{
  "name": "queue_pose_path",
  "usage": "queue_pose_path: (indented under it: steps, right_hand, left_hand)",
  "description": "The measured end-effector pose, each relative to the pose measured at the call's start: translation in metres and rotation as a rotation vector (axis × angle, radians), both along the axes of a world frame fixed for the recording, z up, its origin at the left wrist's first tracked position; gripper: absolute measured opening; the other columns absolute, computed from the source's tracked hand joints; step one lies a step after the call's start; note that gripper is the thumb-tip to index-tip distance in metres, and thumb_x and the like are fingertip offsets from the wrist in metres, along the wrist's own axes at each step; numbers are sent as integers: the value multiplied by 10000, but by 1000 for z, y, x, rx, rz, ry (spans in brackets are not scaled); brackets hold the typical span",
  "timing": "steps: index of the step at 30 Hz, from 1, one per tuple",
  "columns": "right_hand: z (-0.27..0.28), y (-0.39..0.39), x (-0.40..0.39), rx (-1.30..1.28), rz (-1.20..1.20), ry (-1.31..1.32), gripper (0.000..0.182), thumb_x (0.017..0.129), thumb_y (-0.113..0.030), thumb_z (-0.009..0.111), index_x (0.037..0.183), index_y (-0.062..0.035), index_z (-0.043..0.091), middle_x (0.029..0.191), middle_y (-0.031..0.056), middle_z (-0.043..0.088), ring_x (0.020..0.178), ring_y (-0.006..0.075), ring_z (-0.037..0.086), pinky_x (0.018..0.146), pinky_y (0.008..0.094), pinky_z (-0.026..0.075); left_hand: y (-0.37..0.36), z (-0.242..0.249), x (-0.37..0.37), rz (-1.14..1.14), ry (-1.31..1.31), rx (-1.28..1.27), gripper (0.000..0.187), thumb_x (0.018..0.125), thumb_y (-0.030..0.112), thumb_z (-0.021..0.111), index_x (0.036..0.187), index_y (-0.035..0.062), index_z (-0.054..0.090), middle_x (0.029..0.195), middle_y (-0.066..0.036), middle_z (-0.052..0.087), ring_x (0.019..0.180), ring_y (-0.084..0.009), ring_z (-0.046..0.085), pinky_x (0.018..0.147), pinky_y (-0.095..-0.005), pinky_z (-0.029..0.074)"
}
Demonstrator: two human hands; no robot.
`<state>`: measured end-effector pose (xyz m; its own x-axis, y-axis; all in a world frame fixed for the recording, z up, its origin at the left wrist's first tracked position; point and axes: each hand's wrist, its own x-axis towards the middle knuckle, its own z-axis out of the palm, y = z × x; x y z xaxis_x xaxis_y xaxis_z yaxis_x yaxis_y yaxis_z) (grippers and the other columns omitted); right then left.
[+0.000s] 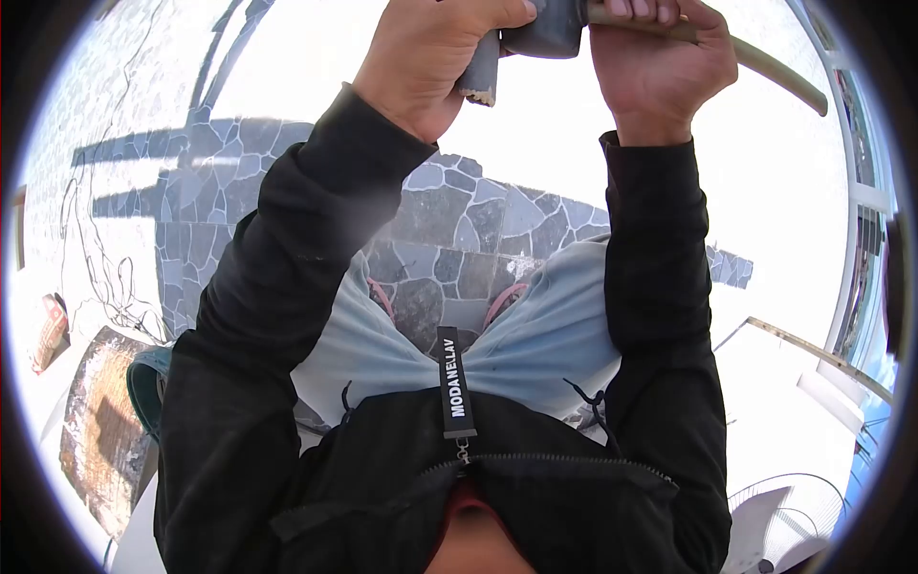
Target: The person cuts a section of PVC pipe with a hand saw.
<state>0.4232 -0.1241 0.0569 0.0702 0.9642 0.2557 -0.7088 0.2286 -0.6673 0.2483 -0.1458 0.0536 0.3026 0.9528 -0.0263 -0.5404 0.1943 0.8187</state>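
Stone paving covers the floor, a worn, flat slab at its left side, and the things in hand are held up above its far part, before the person. The longest is a pale rod, its long axis running crosswise and slanting back toward the person at the right; the right hand is closed around it near its inner end. That end meets a dark grey head between the hands, the left hand's thumb touching it. Smallest is a grey piece, its chipped end pointing toward the person, just beside the head and nearer the left hand, which appears curled around it, fingers mostly hidden. Counted: one slab, one rod, one head, one grey piece.
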Motion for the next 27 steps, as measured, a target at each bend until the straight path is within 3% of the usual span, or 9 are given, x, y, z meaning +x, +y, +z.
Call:
queue_pose_path:
  steps: [9,11,13,16,17,19,22,25,27]
  right_hand:
    - [-4,3,2,28,45,-4,270,866,-247,546,656,-142,413,631,14,406,620,191,432,746,390,429]
    - [-7,5,6,32,55,1,273,866,-250,546,655,-143,410,630,15,405,620,191,431,748,392,431]
    - [-9,14,13,196,194,33,306,890,-282,530,651,-115,437,647,45,457,683,216,473,794,430,425]
    - [0,7,14,65,84,107,300,848,-215,574,615,-143,401,633,15,402,661,180,424,804,374,393]
    - [-1,11,20,53,129,140,302,843,-182,582,612,-152,391,629,9,387,664,165,415,807,355,386]
    - [-6,16,24,57,163,78,327,874,-158,577,611,-159,382,627,3,374,661,156,398,812,339,380]
    - [-10,13,17,-12,68,-43,297,915,-134,537,684,-112,352,755,49,342,841,211,396,894,360,348]
    - [-2,-1,-16,-97,-182,-276,241,914,-117,509,734,-72,354,823,86,350,896,246,425,1000,422,356]
    - [-17,14,9,42,-38,-344,227,931,-117,474,750,-57,351,830,94,348,894,247,428,1004,435,366]
  left_hand:
    - [2,-7,-1,-9,-26,42,466,889,29,618,1325,-58,480,1165,-146,614,1042,-203,640,932,-315,538]
    - [4,-10,1,-3,-58,18,507,911,97,674,1351,-49,468,1168,-137,614,1049,-206,640,933,-312,537]
    - [4,-24,1,5,15,95,494,909,236,731,1309,44,514,1178,-105,620,1085,-213,658,924,-334,568]
    - [-1,-26,8,-86,-151,-71,526,922,358,733,1301,76,500,1189,-95,597,1075,-170,628,844,-364,585]
    - [-3,-24,11,-81,-147,-74,594,896,389,763,1304,59,483,1183,-111,585,1066,-190,629,765,-328,597]
    - [-2,-28,11,-69,-104,-55,899,829,384,827,1450,14,293,1172,-175,551,964,-214,627,631,-307,583]
    - [-5,-24,-3,-41,115,5,1126,710,256,843,1531,14,111,965,-195,600,619,-208,587,465,-331,494]
    - [10,-51,12,-28,153,0,1248,607,249,908,1531,20,101,1014,-195,625,726,-265,652,521,-357,536]
    - [20,-62,23,-51,214,-80,1258,549,255,934,1511,18,158,1059,-205,640,858,-298,682,612,-383,568]
